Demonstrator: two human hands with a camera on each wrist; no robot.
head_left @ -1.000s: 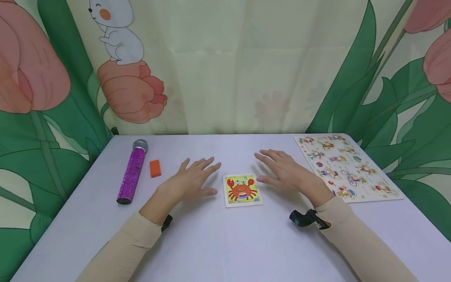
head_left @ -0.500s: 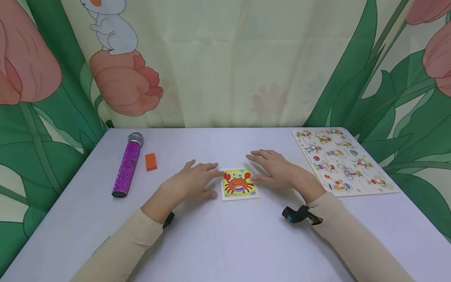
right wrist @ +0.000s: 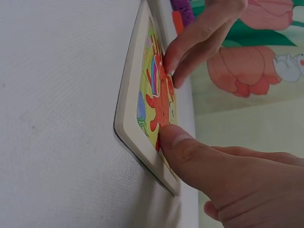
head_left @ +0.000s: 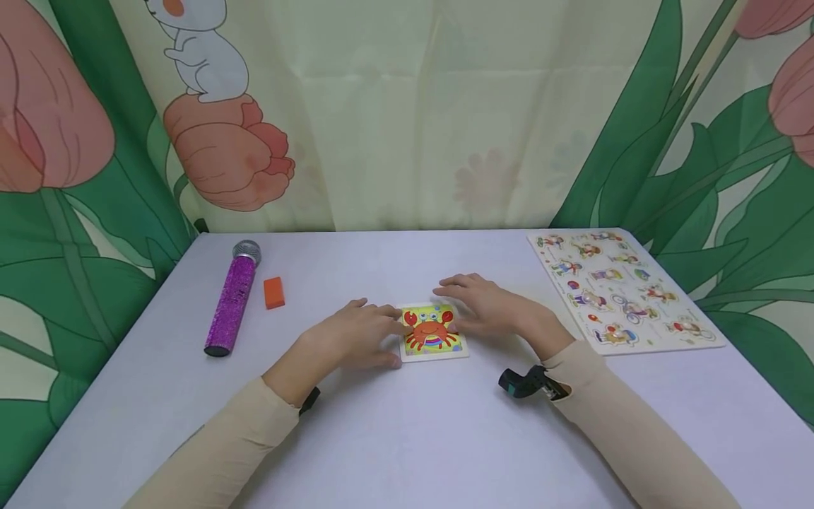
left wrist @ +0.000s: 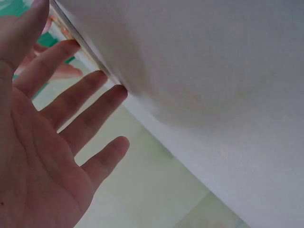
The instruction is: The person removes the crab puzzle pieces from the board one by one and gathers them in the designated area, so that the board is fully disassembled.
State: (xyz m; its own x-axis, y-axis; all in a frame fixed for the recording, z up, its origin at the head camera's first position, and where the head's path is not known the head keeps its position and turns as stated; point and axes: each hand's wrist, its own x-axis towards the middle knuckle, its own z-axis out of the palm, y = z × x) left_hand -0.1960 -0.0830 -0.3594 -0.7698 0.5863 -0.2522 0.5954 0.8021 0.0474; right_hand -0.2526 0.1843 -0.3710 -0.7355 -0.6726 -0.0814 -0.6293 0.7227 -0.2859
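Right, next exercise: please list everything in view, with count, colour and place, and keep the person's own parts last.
Crab board: one, red crab on yellow, pale border, table's middle
Microphone: one, purple glitter, grey head, table's left
Block: one, orange, right of the microphone
Picture board: one, white with colourful pictures, table's right
Table: one, whitish, under these
Backdrop: one, cream with green leaves, pink flowers and a white animal, behind the table
Wrist devices: two, black, one at each wrist
Sleeves: two, beige, one per arm
Left hand: one, bare, at the crab board's left edge
Right hand: one, bare, at the crab board's right edge
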